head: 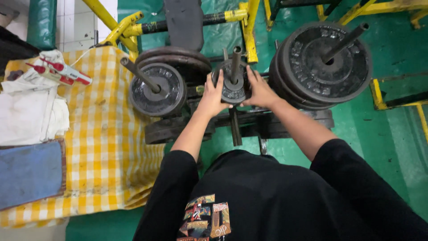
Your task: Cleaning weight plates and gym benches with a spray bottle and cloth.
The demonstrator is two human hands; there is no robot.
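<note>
Directly ahead of you, both arms reach forward and slightly inward, elbows a little bent, black sleeves ending above the elbow. Your left hand (213, 99) cups the left edge of a small weight plate (233, 85), fingers curled over its rim and thumb toward you. Your right hand (260, 92) mirrors it on the right edge, fingers spread along the rim and wrist angled inward. Both hands are partly closed around the plate (neither is clenched into a fist), and it is gripped between them.

The small plate sits on the middle peg (235, 62) of a storage rack, the peg passing through its centre hole and standing out toward you. On the left peg (139, 73) hangs a medium plate (158, 89) with a larger plate behind it. On the right peg (345, 42) hangs a stack of big plates (322, 64), well apart from your right hand. A further plate (171, 129) lies low in the rack, beneath your left forearm.

To your left, a yellow checked cloth (107, 147) carries white rags (29, 111), a red and white tool (60, 71) and a blue mat (29, 172). Green floor (383, 147) lies under the rack, with a yellow frame (249, 31) behind.
</note>
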